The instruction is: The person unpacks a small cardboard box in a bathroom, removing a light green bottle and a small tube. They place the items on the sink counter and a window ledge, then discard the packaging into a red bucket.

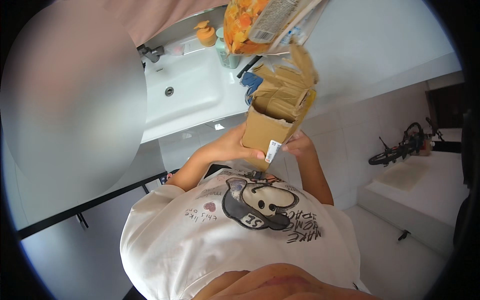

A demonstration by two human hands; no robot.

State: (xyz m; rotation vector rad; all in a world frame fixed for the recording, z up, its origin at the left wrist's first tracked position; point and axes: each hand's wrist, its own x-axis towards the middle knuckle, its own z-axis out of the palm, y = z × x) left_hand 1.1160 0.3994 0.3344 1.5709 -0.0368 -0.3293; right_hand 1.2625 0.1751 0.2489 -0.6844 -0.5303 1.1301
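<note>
In front of my chest I hold a brown cardboard box [262, 127], tilted, with its torn flaps [287, 84] sticking up at the far end. My left hand [234, 144] grips the box's left side, its thumb lying across the near face. On the other side my right hand [300, 144] holds the lower right edge, close to a white label [273, 150] that bears print. The box's opening faces away and up; its inside is shadowed, so what it contains cannot be told. Something blue [252, 84] lies just behind the box, partly covered by it.
A white washbasin [191, 90] with a metal faucet [150, 53] lies ahead to the left. An orange pump bottle [206, 34] and a pale green bottle [226, 56] stand on its rim. Beyond the box is an orange printed bag [258, 26]. A bicycle [401, 146] is far right.
</note>
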